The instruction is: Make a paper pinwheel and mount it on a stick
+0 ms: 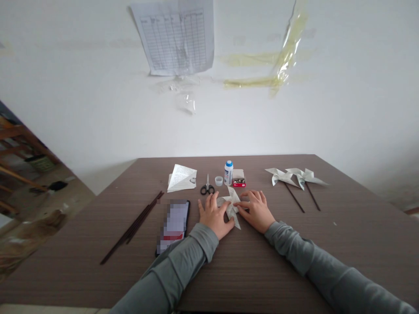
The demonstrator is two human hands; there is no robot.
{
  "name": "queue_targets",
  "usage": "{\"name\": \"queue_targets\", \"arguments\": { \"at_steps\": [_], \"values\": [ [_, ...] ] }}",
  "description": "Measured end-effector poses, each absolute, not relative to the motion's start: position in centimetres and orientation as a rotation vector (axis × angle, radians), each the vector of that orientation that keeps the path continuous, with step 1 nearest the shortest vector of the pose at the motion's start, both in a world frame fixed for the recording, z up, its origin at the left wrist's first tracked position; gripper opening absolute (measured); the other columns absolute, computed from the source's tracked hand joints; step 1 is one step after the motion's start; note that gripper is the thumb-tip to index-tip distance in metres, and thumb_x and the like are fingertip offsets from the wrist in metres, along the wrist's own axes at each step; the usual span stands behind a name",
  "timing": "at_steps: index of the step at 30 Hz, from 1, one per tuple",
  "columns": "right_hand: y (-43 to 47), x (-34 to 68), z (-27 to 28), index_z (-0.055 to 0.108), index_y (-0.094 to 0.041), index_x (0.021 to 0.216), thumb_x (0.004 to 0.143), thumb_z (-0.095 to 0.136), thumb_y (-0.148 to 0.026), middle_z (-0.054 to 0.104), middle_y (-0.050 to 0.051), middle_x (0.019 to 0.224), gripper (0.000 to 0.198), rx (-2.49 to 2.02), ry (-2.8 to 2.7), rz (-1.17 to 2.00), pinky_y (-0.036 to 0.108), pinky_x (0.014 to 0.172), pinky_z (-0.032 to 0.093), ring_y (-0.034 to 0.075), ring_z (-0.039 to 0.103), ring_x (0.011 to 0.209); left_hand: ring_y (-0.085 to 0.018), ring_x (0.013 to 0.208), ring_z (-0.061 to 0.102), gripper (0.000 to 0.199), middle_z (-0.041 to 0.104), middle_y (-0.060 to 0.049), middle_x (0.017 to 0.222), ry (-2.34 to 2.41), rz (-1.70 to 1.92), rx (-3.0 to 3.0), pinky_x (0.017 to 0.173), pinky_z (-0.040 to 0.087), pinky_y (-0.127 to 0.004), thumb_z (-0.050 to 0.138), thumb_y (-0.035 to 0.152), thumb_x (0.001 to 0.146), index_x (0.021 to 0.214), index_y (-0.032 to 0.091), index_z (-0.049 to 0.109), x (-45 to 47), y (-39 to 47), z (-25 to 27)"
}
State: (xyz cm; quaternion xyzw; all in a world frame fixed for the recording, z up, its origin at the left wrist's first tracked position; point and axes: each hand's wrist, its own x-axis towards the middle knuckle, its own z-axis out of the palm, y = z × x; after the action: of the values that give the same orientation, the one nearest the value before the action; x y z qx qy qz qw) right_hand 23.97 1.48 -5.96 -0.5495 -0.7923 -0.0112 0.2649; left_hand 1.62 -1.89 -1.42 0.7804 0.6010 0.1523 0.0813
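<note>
A paper pinwheel (pixel 231 210) made of printed sheet lies on the table between my two hands. My left hand (pixel 214 214) rests over its left side, fingers spread, with the thumb and index finger touching the paper. From the right, my right hand (pixel 257 210) has its thumb and index finger closed together on the pinwheel near its centre. Just beyond stand a white glue bottle (pixel 228 173) with a blue cap, a small red box (pixel 239 182) of metal pins or tacks, a small clear cup (pixel 218 180) and black-handled scissors (pixel 207 187).
Folded paper sheets (pixel 181 178) lie at the back left. Several thin dark sticks (pixel 132 226) and a phone (pixel 173 224) are left of my arms. Two pinwheels on sticks (pixel 282 177) lie at the right. A white wall (pixel 209 131) borders the table's far edge.
</note>
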Motion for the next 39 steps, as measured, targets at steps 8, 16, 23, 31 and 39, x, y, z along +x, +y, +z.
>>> {"name": "queue_targets", "arguments": {
  "at_steps": [8, 16, 23, 31, 39],
  "values": [
    [1.4, 24.3, -5.1, 0.105, -0.043, 0.132, 0.122, 0.074, -0.032, 0.09, 0.013, 0.15, 0.035, -1.52, -2.192, 0.063, 0.091, 0.147, 0.045, 0.043, 0.071, 0.155, -0.06, 0.186, 0.054, 0.059, 0.06, -0.019, 0.203, 1.755, 0.423, 2.333, 0.152, 0.033, -0.101, 0.1, 0.033, 0.105, 0.163, 0.038, 0.096, 1.8, -2.5, 0.0],
    [1.6, 24.6, -5.8, 0.106, -0.048, 0.129, 0.121, 0.071, -0.033, 0.09, 0.01, 0.151, 0.039, -1.432, -2.166, 0.02, 0.088, 0.148, 0.046, 0.043, 0.072, 0.153, -0.058, 0.182, 0.058, 0.054, 0.067, -0.015, 0.197, 1.782, 0.392, 2.297, 0.152, 0.034, -0.101, 0.101, 0.037, 0.103, 0.157, 0.042, 0.099, 1.8, -2.6, 1.1],
    [1.4, 24.4, -5.4, 0.105, -0.048, 0.133, 0.12, 0.071, -0.031, 0.089, 0.01, 0.16, 0.04, -1.482, -2.219, 0.032, 0.092, 0.147, 0.045, 0.046, 0.069, 0.159, -0.061, 0.184, 0.057, 0.056, 0.064, -0.019, 0.201, 1.765, 0.411, 2.313, 0.15, 0.032, -0.104, 0.102, 0.034, 0.103, 0.159, 0.039, 0.098, 1.6, -2.6, 0.9],
    [1.0, 23.9, -4.3, 0.105, -0.045, 0.131, 0.12, 0.076, -0.031, 0.091, 0.013, 0.156, 0.034, -1.529, -2.25, -0.033, 0.091, 0.146, 0.048, 0.046, 0.071, 0.161, -0.058, 0.184, 0.058, 0.054, 0.064, -0.018, 0.201, 1.783, 0.425, 2.313, 0.152, 0.032, -0.101, 0.106, 0.034, 0.1, 0.154, 0.039, 0.1, 1.7, -2.7, 1.1],
    [1.2, 24.3, -5.0, 0.105, -0.044, 0.133, 0.123, 0.072, -0.033, 0.09, 0.012, 0.151, 0.036, -1.478, -2.245, 0.009, 0.09, 0.148, 0.046, 0.043, 0.072, 0.157, -0.057, 0.186, 0.056, 0.054, 0.061, -0.015, 0.203, 1.769, 0.346, 2.289, 0.153, 0.032, -0.1, 0.1, 0.039, 0.106, 0.16, 0.042, 0.097, 1.5, -2.8, 1.6]
  ]
}}
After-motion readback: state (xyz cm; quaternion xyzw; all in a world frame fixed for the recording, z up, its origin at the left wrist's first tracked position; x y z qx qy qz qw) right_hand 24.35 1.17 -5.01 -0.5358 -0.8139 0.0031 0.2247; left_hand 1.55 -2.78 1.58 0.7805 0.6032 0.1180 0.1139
